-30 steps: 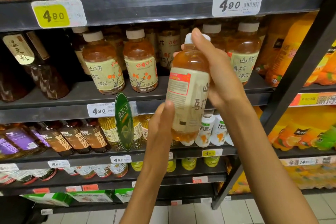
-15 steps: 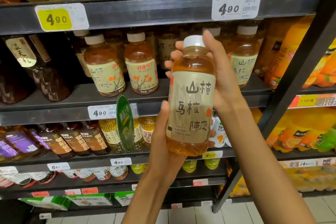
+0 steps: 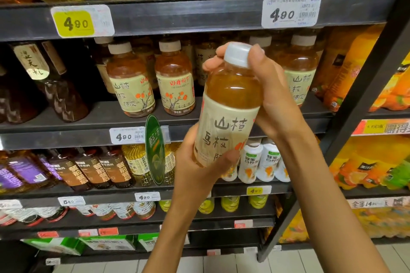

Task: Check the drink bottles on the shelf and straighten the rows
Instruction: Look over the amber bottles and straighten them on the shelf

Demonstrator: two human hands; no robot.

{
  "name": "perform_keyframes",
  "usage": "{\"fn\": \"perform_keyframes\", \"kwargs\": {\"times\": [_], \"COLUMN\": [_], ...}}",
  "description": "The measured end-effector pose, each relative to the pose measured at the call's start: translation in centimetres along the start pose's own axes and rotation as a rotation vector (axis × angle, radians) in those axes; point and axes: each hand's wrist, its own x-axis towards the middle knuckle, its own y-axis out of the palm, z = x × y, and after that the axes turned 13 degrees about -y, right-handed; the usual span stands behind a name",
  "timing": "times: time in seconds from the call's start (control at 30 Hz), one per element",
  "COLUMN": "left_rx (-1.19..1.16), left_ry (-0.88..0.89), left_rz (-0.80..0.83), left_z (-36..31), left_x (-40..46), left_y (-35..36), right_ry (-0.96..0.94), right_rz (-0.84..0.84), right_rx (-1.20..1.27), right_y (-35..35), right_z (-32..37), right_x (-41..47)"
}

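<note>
Fingers of the right hand (image 3: pixel 274 93) curl round the white cap and neck of the amber bottle (image 3: pixel 230 104), while the left hand (image 3: pixel 199 166) grips its base, clear of the shelf (image 3: pixel 88 115).

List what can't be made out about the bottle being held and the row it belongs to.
Head view only:
- Amber drink bottle with cream label: base hidden by left hand; back covered by right hand.
- Small label print: too small.
- Matching amber bottles on the dark shelf: rear ones hidden by front ones.
</note>
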Motion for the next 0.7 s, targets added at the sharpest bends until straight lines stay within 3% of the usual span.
{"fn": "perform_keyframes", "kwargs": {"times": [0.1, 0.23, 0.5, 0.7], "left_rx": [0.009, 0.095, 0.268, 0.246], "left_ry": [0.096, 0.157, 0.131, 0.120], "left_rz": [-0.123, -0.160, -0.125, -0.025], "left_z": [0.0, 0.2, 0.7, 0.2], "left_x": [0.3, 0.9, 2.6, 2.8], "left_y": [0.0, -0.5, -0.9, -1.0], "right_ry": [-0.053, -0.131, -0.277, -0.247], "right_rz": [0.097, 0.122, 0.187, 0.127], "right_rx": [-0.103, -0.121, -0.179, -0.163], "right_y": [-0.3, -0.3, -0.3, -0.9], "right_z": [0.3, 0.0, 0.1, -0.1], "right_x": [-0.6, -1.6, -2.8, -2.7]}}
